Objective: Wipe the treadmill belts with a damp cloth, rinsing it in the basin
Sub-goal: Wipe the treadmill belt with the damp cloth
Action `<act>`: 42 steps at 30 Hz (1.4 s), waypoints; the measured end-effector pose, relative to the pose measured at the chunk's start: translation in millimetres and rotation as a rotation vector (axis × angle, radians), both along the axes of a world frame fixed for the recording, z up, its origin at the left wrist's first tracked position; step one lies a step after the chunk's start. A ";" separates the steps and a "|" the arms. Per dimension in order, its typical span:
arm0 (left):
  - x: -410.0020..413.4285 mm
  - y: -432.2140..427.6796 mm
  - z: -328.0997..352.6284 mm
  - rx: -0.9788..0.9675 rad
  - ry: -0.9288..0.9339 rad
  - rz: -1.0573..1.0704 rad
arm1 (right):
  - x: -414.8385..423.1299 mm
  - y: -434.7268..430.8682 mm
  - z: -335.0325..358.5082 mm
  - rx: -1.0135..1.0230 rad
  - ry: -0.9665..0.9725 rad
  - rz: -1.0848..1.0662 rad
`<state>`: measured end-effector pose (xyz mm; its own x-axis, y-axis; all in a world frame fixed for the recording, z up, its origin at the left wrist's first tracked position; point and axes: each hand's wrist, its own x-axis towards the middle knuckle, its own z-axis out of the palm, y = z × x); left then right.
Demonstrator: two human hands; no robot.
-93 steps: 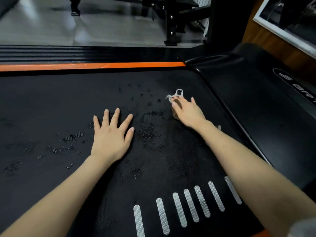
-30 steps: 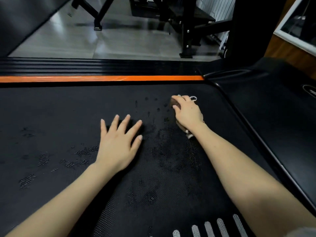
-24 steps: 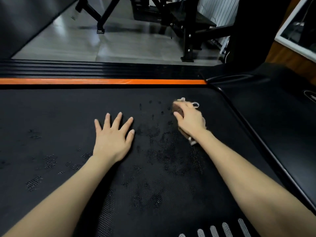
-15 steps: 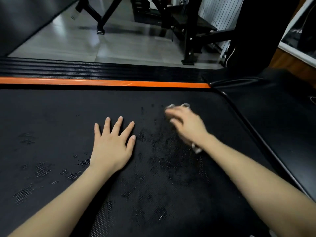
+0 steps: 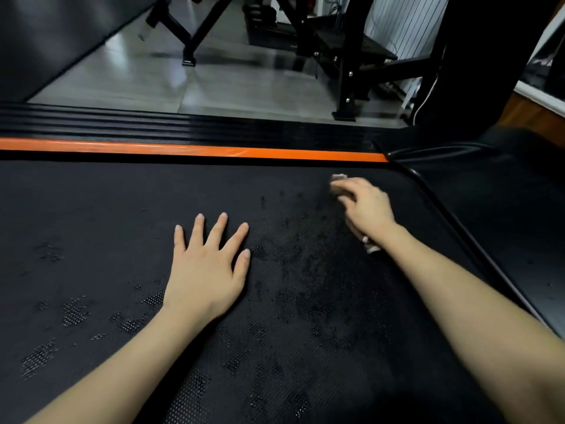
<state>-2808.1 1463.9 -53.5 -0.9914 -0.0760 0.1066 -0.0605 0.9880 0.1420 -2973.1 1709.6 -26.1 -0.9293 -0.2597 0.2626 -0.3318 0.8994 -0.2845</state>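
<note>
Pale at its edges, the cloth (image 5: 338, 178) lay bunched under the right hand (image 5: 365, 206). The fingers curled over it and held it down on the treadmill belt (image 5: 107, 209) near the belt's far right corner. One scrap of it poked out past the fingertips and another showed by the wrist. The hand was motion-blurred, so the exact finger positions could not be read. The left hand (image 5: 208, 267) rested flat on the belt well apart from the cloth, palm down, fingers straight and spread, holding nothing. Between the two hands and toward the near edge the black textured surface carried a dark wet patch (image 5: 305, 270), and glistening speckled spots (image 5: 73, 310) lay to the left of the left wrist. An orange strip (image 5: 183, 148) ran along the belt's far edge, with a ribbed black side rail (image 5: 153, 123) beyond it. Past that lay grey floor (image 5: 153, 81) and a black equipment frame (image 5: 348, 71).
</note>
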 end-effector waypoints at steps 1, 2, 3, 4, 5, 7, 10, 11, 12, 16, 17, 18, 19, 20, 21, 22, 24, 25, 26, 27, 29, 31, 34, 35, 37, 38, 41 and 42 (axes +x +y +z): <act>-0.8 0.9 0.3 -0.002 -0.004 0.001 | -7.2 4.2 -0.1 -0.020 -0.007 -0.098; -1.3 1.8 0.5 -0.008 -0.008 0.001 | -9.2 -1.2 -2.0 -0.035 -0.011 -0.165; -1.5 2.7 0.1 -0.013 -0.012 0.002 | -5.7 -15.3 -2.7 -0.060 -0.013 -0.187; -2.0 2.3 -0.1 -0.017 -0.012 0.003 | 1.0 -37.6 -2.9 -0.086 0.000 -0.151; -2.0 2.3 0.3 -0.021 -0.011 0.003 | 11.9 -63.2 -1.1 -0.097 0.008 -0.063; -1.0 1.7 -0.1 -0.021 -0.012 -0.006 | 33.7 -106.4 -4.5 -0.058 0.000 0.160; 0.0 -1.2 0.2 -0.003 0.000 -0.020 | 29.0 -112.2 -7.5 -0.032 -0.036 0.288; 0.0 -1.4 0.2 -0.002 0.002 -0.021 | 20.2 -100.7 -8.6 -0.031 -0.026 0.268; 0.2 -1.5 0.2 -0.003 0.001 -0.022 | 10.0 -86.6 -10.1 -0.038 -0.008 0.220; 0.4 0.8 0.8 -0.026 -0.008 -0.008 | -22.3 -47.0 -7.5 -0.068 -0.022 -0.069; 0.1 1.4 1.4 -0.027 -0.015 -0.003 | -26.0 -49.3 -6.7 -0.064 -0.027 -0.115; -0.3 2.8 1.9 -0.030 -0.023 0.001 | -27.1 -57.1 -6.0 -0.077 -0.022 -0.144; -0.2 3.3 1.5 -0.035 -0.028 0.002 | -25.6 -70.3 -4.7 -0.101 -0.013 -0.138; -0.3 3.6 1.7 -0.039 -0.028 0.003 | -22.7 -87.5 -5.1 -0.116 0.000 -0.093; -0.4 3.3 1.4 -0.041 -0.027 0.003 | -18.8 -106.5 -7.8 -0.111 0.008 -0.014; -0.8 2.8 1.5 -0.043 -0.023 0.001 | -15.4 -123.8 -10.8 -0.101 0.002 0.073; -0.7 1.1 0.8 -0.044 -0.017 -0.008 | -13.7 -143.7 -14.7 -0.092 -0.020 0.176; -0.4 0.3 0.6 -0.041 -0.016 -0.013 | -15.2 -145.1 -15.4 -0.090 -0.028 0.191; -0.1 -0.4 0.3 -0.033 -0.011 -0.017 | -16.8 -142.1 -15.0 -0.084 -0.030 0.206; -0.1 -1.3 0.2 -0.026 -0.005 -0.018 | -19.1 -136.3 -14.6 -0.067 -0.021 0.224; 0.5 -1.7 -0.1 -0.027 -0.002 -0.017 | -29.7 -116.5 -13.7 -0.031 0.006 0.206; 0.6 -1.8 -1.2 -0.029 0.002 -0.018 | -42.6 -91.5 -13.2 -0.028 0.015 0.115; -0.4 -1.0 -1.7 -0.033 -0.002 -0.012 | -47.9 -69.8 -11.0 -0.011 -0.005 0.027; -0.8 -0.6 -1.2 -0.035 0.000 -0.009 | -44.0 -70.5 -8.6 -0.007 -0.009 0.034; -0.7 0.5 -0.4 -0.037 0.001 -0.005 | -25.6 -73.9 -3.8 0.005 -0.008 0.096; -0.6 0.3 0.3 -0.036 0.001 -0.004 | -12.0 -74.1 -2.2 0.019 0.000 0.152; 0.3 0.6 1.0 -0.044 -0.014 -0.004 | 42.6 -56.5 -0.1 0.027 -0.011 0.306; 0.7 1.2 0.9 -0.049 -0.021 -0.004 | 65.3 -47.8 0.4 0.017 -0.012 0.340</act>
